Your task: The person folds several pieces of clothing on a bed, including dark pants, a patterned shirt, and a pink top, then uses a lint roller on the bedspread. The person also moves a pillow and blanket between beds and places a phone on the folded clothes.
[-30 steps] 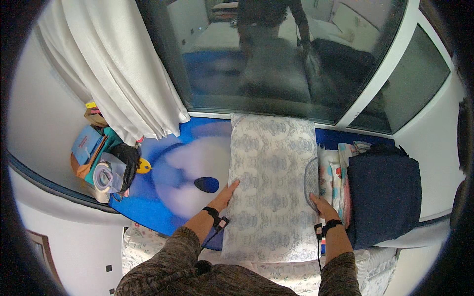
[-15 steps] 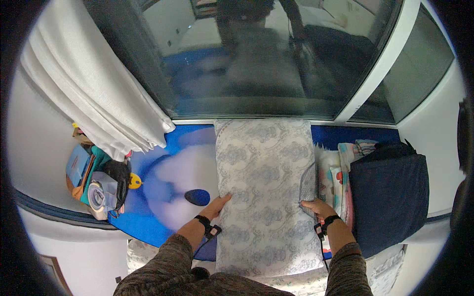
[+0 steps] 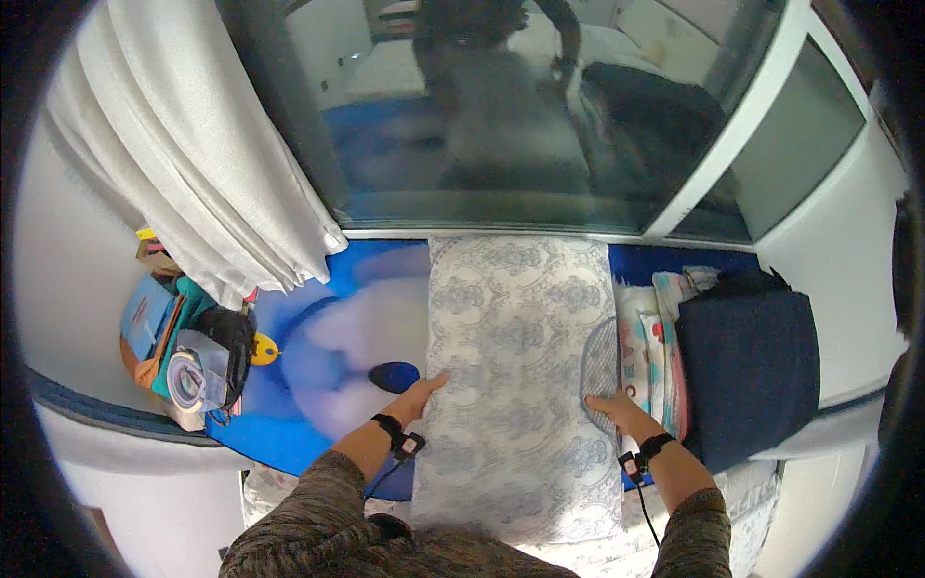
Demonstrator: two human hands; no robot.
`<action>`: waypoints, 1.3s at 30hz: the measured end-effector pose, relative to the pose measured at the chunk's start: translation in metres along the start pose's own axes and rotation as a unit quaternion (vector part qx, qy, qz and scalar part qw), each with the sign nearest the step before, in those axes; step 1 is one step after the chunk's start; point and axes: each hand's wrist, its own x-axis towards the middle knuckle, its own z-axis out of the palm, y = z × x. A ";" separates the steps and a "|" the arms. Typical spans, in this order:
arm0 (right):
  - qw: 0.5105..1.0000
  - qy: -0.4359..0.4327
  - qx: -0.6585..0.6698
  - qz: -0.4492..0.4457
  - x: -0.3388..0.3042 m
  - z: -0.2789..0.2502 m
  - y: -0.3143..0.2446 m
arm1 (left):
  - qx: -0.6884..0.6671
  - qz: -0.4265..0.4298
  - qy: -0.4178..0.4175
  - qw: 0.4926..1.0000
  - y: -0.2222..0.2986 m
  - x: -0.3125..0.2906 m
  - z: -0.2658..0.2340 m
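A long folded floral quilt, white with blue-grey patterns, lies from the window frame toward my body. At its left edge, my left hand is closed, with the thumb on top and the other fingers mostly hidden. My right hand grips the right edge, where a curved grey flap of the quilt is turned up. Both hands are roughly level with each other, on opposite long sides. Black straps with small devices circle both wrists.
Beneath lies a blue and white printed mat. A dark blue folded cloth bundle and colourful folded fabrics sit at right. Bags and a clear container stand at left, under a white curtain. A glass window rises behind.
The view has shifted slightly. The grey flap at the quilt's right edge shows wider and rounder now. Both hands stay at the same edges.
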 end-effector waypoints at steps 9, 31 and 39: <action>0.980 0.133 0.009 -0.149 -0.141 0.091 0.021 | -0.025 0.087 -0.109 0.990 0.018 -0.092 -0.037; 0.617 0.599 0.347 -0.374 -0.292 0.311 0.087 | 0.293 0.091 -0.508 0.805 0.160 -0.003 0.220; 0.414 0.749 0.388 -0.341 -0.328 0.435 0.081 | 0.376 0.074 -0.727 0.570 0.146 -0.163 0.314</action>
